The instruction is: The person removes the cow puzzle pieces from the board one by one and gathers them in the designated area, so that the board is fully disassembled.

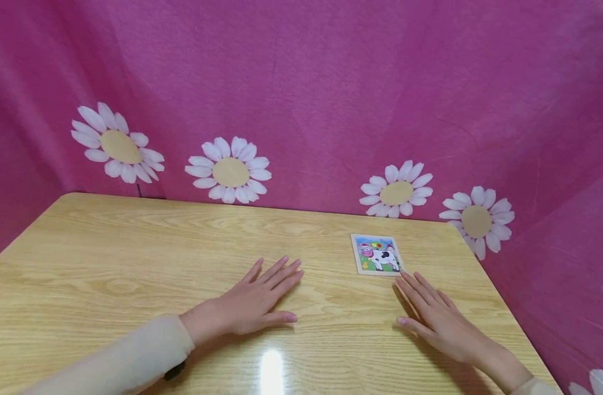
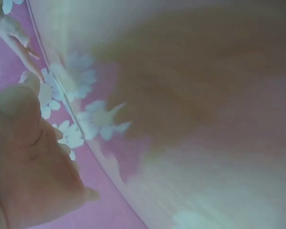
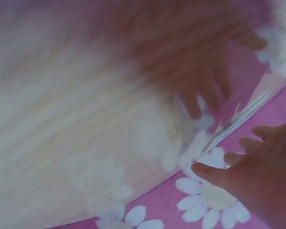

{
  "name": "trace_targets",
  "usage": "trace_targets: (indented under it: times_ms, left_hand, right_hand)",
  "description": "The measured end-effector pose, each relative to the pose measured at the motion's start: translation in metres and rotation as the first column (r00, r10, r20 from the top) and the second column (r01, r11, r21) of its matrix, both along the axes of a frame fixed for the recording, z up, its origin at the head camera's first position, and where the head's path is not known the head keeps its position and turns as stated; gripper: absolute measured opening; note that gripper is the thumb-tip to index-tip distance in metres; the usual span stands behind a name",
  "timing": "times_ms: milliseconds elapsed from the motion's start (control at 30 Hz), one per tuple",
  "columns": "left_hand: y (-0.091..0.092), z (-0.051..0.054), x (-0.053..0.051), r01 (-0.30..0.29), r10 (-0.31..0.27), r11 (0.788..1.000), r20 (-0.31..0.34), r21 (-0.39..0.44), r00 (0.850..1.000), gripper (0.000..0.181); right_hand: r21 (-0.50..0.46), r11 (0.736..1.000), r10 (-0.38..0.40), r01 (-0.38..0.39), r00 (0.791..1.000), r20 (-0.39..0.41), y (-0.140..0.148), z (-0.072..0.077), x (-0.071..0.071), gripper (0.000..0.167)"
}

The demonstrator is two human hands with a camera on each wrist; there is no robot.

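Note:
A square picture board point(image 1: 378, 255) with a pale frame lies flat toward the right of the wooden table. A black-and-white cow is pictured on it. My right hand point(image 1: 441, 323) is just in front of the board, palm down, its fingertips close to the near right corner; whether they touch it I cannot tell. The left hand point(image 1: 252, 304) lies to the left of the board, apart from it, fingers straight and spread over the table. Neither hand holds anything. From the right wrist view, the board point(image 3: 236, 121) appears only as a thin edge beyond the fingers.
The light wood table point(image 1: 148, 252) is glossy and reflects a bright light near the front. Behind it and along its right side hangs a pink cloth point(image 1: 301, 109) printed with white daisies. Something small and black point(image 1: 174, 371) shows beneath the left sleeve.

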State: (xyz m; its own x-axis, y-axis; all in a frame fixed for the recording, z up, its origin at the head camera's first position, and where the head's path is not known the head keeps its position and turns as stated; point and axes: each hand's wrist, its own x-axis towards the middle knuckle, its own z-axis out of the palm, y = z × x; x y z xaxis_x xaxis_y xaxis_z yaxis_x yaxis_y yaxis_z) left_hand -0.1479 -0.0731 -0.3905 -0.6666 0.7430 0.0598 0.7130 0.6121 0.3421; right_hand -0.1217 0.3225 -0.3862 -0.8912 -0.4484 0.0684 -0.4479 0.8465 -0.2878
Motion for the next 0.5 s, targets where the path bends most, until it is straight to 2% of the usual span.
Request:
trace_targets:
  times_ms: [167, 267, 400, 500]
  left_hand:
    - [0.038, 0.002, -0.026, 0.039, -0.037, 0.998, 0.04, -0.053, 0.999, 0.077]
    - [0.059, 0.002, -0.04, 0.046, -0.044, 0.995, 0.022, -0.089, 0.999, 0.076]
    - [0.082, 0.001, -0.052, 0.061, -0.059, 0.99, 0.019, -0.127, 0.998, 0.076]
    - [0.097, 0.0, -0.059, 0.071, -0.067, 0.987, 0.033, -0.146, 0.997, 0.076]
  right_hand:
    - [0.015, 1.0, -0.008, 0.008, 1.0, 0.01, 0.013, 0.0, -0.024, 0.074]
    - [0.045, 0.999, -0.014, 0.014, 1.0, 0.005, 0.019, 0.0, -0.041, 0.074]
    - [0.083, 0.996, -0.021, 0.021, 1.0, -0.001, 0.025, 0.001, -0.062, 0.075]
    - [0.101, 0.995, 0.009, -0.007, 1.0, -0.024, 0.029, 0.001, -0.076, 0.073]
